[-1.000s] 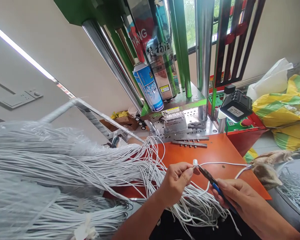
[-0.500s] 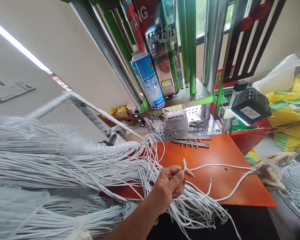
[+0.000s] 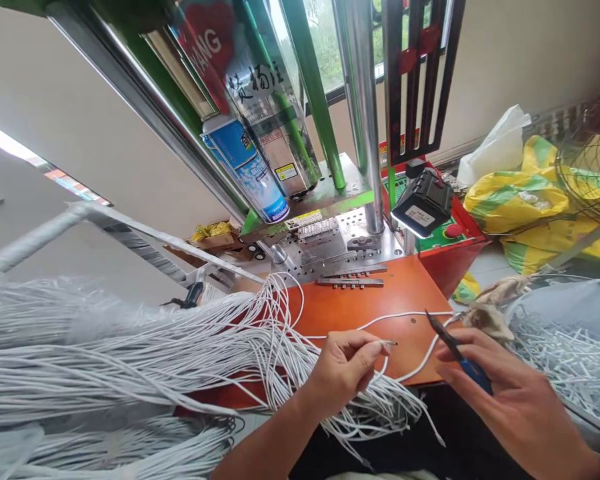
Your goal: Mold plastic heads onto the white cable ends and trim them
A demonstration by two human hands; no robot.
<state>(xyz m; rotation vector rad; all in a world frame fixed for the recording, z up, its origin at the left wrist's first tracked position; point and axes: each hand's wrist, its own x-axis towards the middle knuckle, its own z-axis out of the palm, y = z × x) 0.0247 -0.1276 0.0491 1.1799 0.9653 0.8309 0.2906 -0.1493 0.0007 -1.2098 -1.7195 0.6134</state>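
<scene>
My left hand is closed in a pinch on a white cable, whose stripped end pokes out past the fingertips toward the right. My right hand grips a pair of blue-handled cutting pliers, dark jaws pointing up and left. A gap separates the jaws from the cable end. Below and behind the left hand lies a thick bundle of white cables, draped over the orange board. Two metal bars with small pegs rest at the board's far side.
Behind the board stands a green-framed press with steel columns. A blue spray can is on its ledge, and a black lamp juts out at right. A bin of white cable scraps sits by my right hand; yellow-green sacks lie behind.
My right hand has come into view from the right with the pliers. The cable end in my left hand has turned from upright to pointing right. The view has shifted rightward.
</scene>
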